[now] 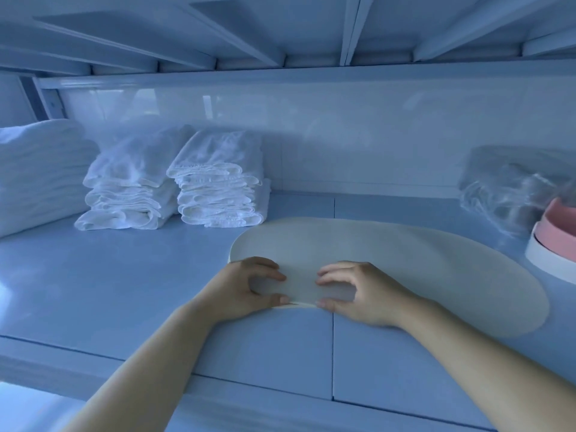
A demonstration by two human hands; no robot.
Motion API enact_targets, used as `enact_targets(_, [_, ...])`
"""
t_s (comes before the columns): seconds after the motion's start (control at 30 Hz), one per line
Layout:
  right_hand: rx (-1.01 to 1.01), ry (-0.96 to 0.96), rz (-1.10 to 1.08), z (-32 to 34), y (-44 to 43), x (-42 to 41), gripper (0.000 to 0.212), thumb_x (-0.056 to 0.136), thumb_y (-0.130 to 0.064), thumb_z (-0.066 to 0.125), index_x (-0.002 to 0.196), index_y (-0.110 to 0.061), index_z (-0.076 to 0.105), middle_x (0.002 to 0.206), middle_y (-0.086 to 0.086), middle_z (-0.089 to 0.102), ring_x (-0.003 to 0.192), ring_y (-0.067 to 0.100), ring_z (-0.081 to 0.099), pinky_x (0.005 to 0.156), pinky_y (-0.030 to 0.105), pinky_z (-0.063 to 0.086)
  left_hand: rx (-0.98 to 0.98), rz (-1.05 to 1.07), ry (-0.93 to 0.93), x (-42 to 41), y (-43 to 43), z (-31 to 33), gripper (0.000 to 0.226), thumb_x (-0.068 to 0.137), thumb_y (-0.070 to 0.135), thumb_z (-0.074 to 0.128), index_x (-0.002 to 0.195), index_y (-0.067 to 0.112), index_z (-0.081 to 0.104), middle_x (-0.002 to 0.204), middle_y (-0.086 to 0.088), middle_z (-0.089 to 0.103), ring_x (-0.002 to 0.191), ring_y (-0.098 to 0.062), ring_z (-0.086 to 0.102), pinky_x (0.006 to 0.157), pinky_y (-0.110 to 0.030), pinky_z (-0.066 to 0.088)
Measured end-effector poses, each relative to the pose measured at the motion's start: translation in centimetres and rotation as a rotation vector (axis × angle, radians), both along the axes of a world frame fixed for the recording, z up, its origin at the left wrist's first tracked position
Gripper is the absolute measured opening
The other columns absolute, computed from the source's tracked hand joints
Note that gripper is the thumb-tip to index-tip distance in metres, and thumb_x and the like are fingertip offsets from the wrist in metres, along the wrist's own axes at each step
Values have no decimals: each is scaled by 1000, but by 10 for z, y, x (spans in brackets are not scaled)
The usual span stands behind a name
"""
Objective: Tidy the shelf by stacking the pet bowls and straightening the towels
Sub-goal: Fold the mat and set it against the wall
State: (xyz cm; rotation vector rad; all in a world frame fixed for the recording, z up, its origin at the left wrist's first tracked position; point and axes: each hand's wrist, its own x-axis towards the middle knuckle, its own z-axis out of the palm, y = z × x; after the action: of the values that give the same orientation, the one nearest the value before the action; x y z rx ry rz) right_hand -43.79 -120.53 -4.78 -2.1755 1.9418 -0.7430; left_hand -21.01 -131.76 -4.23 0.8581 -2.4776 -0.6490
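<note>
On the shelf [124, 275] at 6 o'clock, pinching the near edge of the flat cream mat [389, 260] with left hand [246, 291] and right hand [361, 294], fingers curled. At 3 o'clock, pink bowl [558, 226] sitting in white bowl [545, 258]: looks done. At 10 o'clock, 2 towel piles [218, 194], tops crooked: probably left to straighten.

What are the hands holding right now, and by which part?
The left hand and right hand both pinch the white oval mat at its near edge, fingers on top.
</note>
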Motion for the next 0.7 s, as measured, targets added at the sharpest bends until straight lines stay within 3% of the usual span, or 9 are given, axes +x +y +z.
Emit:
enact_targets(0.13, [18, 77, 4, 4, 2, 5, 57, 71, -63, 64, 118, -32, 61, 134, -22, 47, 124, -5, 39, 106, 19, 29, 2, 42, -15, 5, -5, -1, 32, 63, 53, 77, 93, 43, 70, 109, 35, 53, 82, 13, 58, 80, -5, 36])
enact_targets(0.2, [10, 85, -3, 4, 4, 5, 56, 72, -62, 64, 119, -31, 61, 134, -22, 48, 124, -5, 40, 104, 17, 29, -77, 22, -38, 4, -4, -2, 23, 73, 51, 70, 94, 40, 72, 103, 34, 56, 81, 9, 60, 76, -4, 38])
enact_targets(0.27, [-14, 84, -9, 3, 4, 6, 51, 75, -59, 64, 116, -29, 63, 132, -20, 51, 122, -6, 42, 102, 14, 30, -221, -9, -45, 2, -2, -2, 21, 86, 46, 58, 86, 30, 72, 82, 21, 65, 70, -5, 58, 67, -20, 46])
enact_targets(0.33, [-40, 78, -7, 5, 4, 7, 43, 79, -53, 63, 113, -27, 65, 125, -19, 57, 115, -8, 47, 97, 10, 32, -354, 27, -51, -3, 1, -1, 31, 91, 44, 50, 77, 22, 66, 62, 9, 54, 59, -12, 44, 56, -30, 41])
enact_targets(0.47, [-66, 36, -2, 11, 3, 8, 30, 81, -40, 64, 106, -23, 69, 108, -18, 67, 100, -7, 56, 90, 16, 44, -424, 117, -111, -11, 2, 1, 37, 93, 49, 40, 80, 21, 61, 72, 6, 58, 67, -15, 50, 57, -29, 41])
enact_targets(0.7, [-86, -16, 8, 18, 7, 6, 9, 75, -24, 65, 80, -21, 72, 89, -16, 71, 87, -4, 60, 81, 23, 48, -423, 91, -11, -12, 5, 2, 35, 94, 45, 40, 78, 22, 60, 71, 6, 56, 66, -11, 47, 57, -33, 44])
